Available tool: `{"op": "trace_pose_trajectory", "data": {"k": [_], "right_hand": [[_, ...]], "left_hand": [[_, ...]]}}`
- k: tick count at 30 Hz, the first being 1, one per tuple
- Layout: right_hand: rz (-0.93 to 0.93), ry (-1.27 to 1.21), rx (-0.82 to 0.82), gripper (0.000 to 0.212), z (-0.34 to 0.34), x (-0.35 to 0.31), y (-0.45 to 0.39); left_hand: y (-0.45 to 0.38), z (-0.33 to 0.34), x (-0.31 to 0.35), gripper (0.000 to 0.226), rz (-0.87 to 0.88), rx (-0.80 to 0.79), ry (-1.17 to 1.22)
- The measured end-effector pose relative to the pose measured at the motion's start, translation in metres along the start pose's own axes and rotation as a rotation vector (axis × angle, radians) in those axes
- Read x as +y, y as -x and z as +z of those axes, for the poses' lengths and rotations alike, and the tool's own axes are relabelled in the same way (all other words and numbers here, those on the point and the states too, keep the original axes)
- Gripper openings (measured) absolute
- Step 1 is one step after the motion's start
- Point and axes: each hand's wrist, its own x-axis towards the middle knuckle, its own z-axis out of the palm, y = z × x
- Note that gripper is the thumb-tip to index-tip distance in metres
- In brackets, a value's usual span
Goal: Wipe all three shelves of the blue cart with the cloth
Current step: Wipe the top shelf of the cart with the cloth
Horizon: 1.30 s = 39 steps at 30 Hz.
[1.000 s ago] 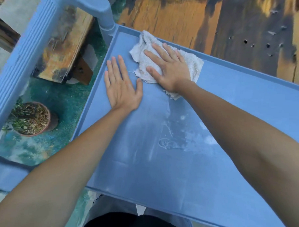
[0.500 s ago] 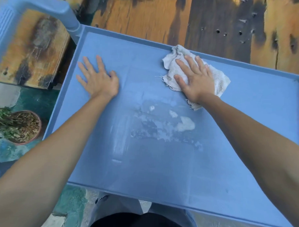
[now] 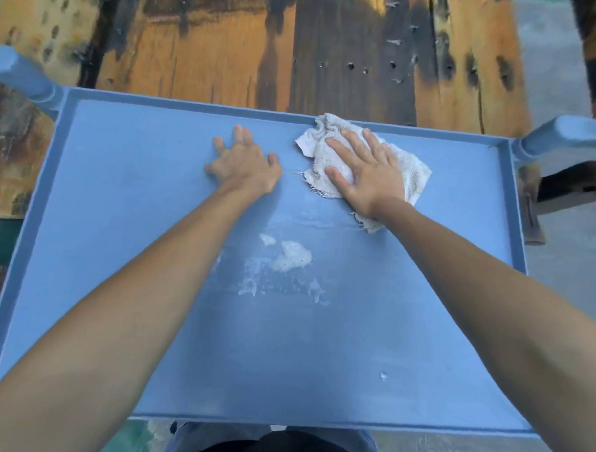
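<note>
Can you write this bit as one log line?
top shelf | right hand flat on cloth | left hand bracing | foam patch unwiped

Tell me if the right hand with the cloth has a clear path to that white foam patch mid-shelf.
Probably yes. The right hand presses the cloth flat near the far rim, and only bare blue shelf lies between it and the foam patch.

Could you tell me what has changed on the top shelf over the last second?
The right hand slid the cloth rightward along the far rim, and the left hand followed it. Both palms stay flat; the foam patch remains unwiped.
</note>
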Motion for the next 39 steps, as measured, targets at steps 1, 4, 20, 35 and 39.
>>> {"op": "trace_pose_trajectory", "data": {"k": [1, 4, 20, 35, 39], "right_hand": [[0.018, -0.007, 0.005, 0.06, -0.002, 0.012, 0.005], [0.075, -0.032, 0.029, 0.06, -0.009, 0.046, 0.017], [0.396, -0.061, 0.081, 0.065, -0.031, 0.142, 0.06], [0.76, -0.128, 0.173, 0.066, -0.001, 0.1, 0.152], [0.775, -0.136, 0.158, 0.066, 0.002, 0.094, 0.174]], "left_hand": [[-0.001, -0.002, 0.005, 0.07, -0.013, -0.006, -0.029], [-0.007, -0.004, 0.016, 0.079, -0.034, -0.039, -0.088], [-0.012, -0.004, 0.01, 0.108, 0.051, -0.074, -0.214], [-0.011, -0.005, 0.015, 0.109, 0.138, -0.076, -0.229], [-0.009, -0.016, 0.0, 0.102, 0.205, -0.055, -0.162]]}}
